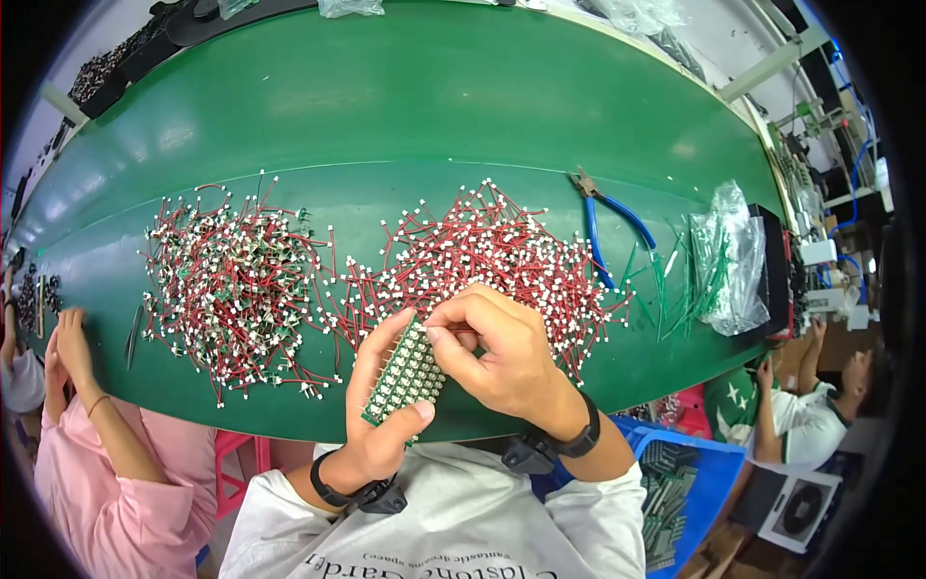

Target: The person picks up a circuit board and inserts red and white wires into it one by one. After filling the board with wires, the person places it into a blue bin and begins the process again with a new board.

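Head view, board panel point(405, 374): at 7 o'clock from centre; red-wired pile point(482, 246) at its 1 o'clock.
Left hand point(374, 444): our thumb and fingers clasp the panel.
Right hand point(502, 355): fingertips bent at the panel's 1 o'clock end; whether pinching anything, we cannot tell.
Steadying: we'd best brace the edges, sparing the white parts.
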A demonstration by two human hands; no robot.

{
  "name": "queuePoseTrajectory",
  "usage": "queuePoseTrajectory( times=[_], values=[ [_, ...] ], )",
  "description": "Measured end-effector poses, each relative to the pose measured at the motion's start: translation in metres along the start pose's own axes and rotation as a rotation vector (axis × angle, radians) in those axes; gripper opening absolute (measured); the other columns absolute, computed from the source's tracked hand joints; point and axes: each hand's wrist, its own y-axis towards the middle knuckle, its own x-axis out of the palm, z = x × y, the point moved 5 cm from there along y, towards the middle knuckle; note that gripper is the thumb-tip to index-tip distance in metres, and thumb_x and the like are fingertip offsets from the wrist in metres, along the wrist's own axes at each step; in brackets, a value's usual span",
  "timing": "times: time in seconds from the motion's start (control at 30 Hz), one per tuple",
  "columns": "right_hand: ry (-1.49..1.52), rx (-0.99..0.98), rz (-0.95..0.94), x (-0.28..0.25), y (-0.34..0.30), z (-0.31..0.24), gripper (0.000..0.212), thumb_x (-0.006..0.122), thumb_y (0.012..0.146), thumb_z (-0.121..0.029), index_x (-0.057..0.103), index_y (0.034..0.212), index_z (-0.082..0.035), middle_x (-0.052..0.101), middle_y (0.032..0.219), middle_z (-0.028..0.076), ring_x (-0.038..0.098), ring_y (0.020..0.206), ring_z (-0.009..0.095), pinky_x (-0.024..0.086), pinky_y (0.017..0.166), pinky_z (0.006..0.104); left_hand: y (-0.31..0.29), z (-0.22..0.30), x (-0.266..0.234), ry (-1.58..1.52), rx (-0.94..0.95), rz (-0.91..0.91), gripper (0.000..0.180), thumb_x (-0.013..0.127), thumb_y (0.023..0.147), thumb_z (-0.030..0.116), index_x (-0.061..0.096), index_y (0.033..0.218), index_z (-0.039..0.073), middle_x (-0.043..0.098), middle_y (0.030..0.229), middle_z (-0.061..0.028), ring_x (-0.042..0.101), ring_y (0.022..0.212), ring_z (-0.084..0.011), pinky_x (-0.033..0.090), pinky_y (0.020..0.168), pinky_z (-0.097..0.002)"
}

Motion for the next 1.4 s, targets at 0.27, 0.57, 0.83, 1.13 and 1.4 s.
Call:
queuePoseTrajectory(
  times=[0.27, 0.57, 0.83, 1.13, 1.4],
  values=[
    [-0.031, -0.008, 0.051, -0.003, -0.005, -0.004, 0.009, 0.071, 0.079, 0.002, 0.064, 0.085, 0.002, 0.062, 0.076, 0.007, 0.062, 0.059, 0.012, 0.048, 0.049, 0.0245, 0.002, 0.011, 0.009, 0.361, 0.133, -0.006, 0.080, 0.060, 0.073, 0.011, 0.031, 0.146, -0.007, 0.050, 0.133, -0.0164, 0.051, 0.123, -0.0220, 0.039, 0.106, -0.0350],
    [-0.180, -0.075, 0.060, -0.010, -0.008, -0.021, 0.010, 0.071, 0.078, 0.003, 0.062, 0.080, 0.001, 0.059, 0.071, 0.008, 0.060, 0.056, 0.016, 0.048, 0.049, 0.0285, 0.001, 0.026, 0.020, 0.810, 0.481, -0.177, 0.075, 0.057, 0.072, 0.008, 0.035, 0.141, -0.012, 0.045, 0.133, -0.0231, 0.051, 0.120, -0.0288, 0.038, 0.106, -0.0383],
    [-0.203, -0.107, 0.062, -0.007, -0.005, -0.030, 0.013, 0.072, 0.079, 0.006, 0.063, 0.087, 0.001, 0.063, 0.075, 0.010, 0.062, 0.059, 0.018, 0.049, 0.050, 0.0293, -0.005, 0.035, 0.017, 0.736, 0.512, -0.086, 0.075, 0.059, 0.062, -0.002, 0.043, 0.135, -0.013, 0.052, 0.127, -0.0281, 0.056, 0.114, -0.0365, 0.044, 0.101, -0.0428],
    [-0.170, -0.140, -0.029, 0.012, 0.014, -0.040, 0.011, 0.072, 0.081, 0.002, 0.066, 0.091, 0.000, 0.066, 0.079, 0.010, 0.064, 0.064, 0.019, 0.049, 0.053, 0.0301, -0.012, 0.045, -0.011, 0.636, 0.471, -0.038, 0.073, 0.060, 0.065, 0.002, 0.044, 0.134, -0.014, 0.054, 0.124, -0.0284, 0.058, 0.109, -0.0346, 0.046, 0.097, -0.0409],
    [-0.490, -0.135, -0.165, 0.054, 0.062, -0.003, 0.012, 0.071, 0.083, -0.010, 0.069, 0.094, -0.006, 0.061, 0.086, 0.008, 0.062, 0.080, 0.025, 0.051, 0.067, 0.0356, -0.016, 0.064, -0.066, -0.035, 0.337, 0.353, 0.087, 0.063, 0.075, 0.016, 0.023, 0.149, -0.007, 0.044, 0.139, -0.0242, 0.056, 0.121, -0.0329, 0.049, 0.102, -0.0468]
  ],
)
